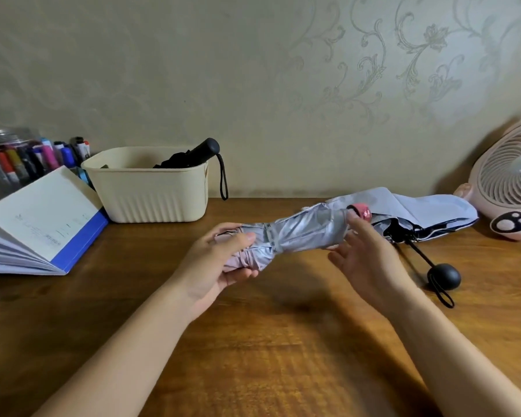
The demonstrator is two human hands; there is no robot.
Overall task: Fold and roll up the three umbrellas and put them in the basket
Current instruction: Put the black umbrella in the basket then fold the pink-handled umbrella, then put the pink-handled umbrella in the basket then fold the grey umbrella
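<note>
A silver and pink umbrella (301, 233) is held level above the wooden table, its strap wrapped round the middle and its pink handle (362, 212) pointing right. My left hand (223, 260) grips its pink-edged left end. My right hand (370, 257) is beside the handle end with fingers spread, the fingertips touching the fabric. A pale blue umbrella (418, 212) with a black ball handle (444, 276) lies unfolded at the right behind it. A black umbrella (193, 156) sits in the cream basket (151, 194), its handle and wrist strap sticking out over the rim.
An open book (39, 224) leans at the left, with a jar of markers (27, 158) behind it. A pink desk fan (512, 179) stands at the far right. The wooden table (268, 341) stretches towards me under my forearms.
</note>
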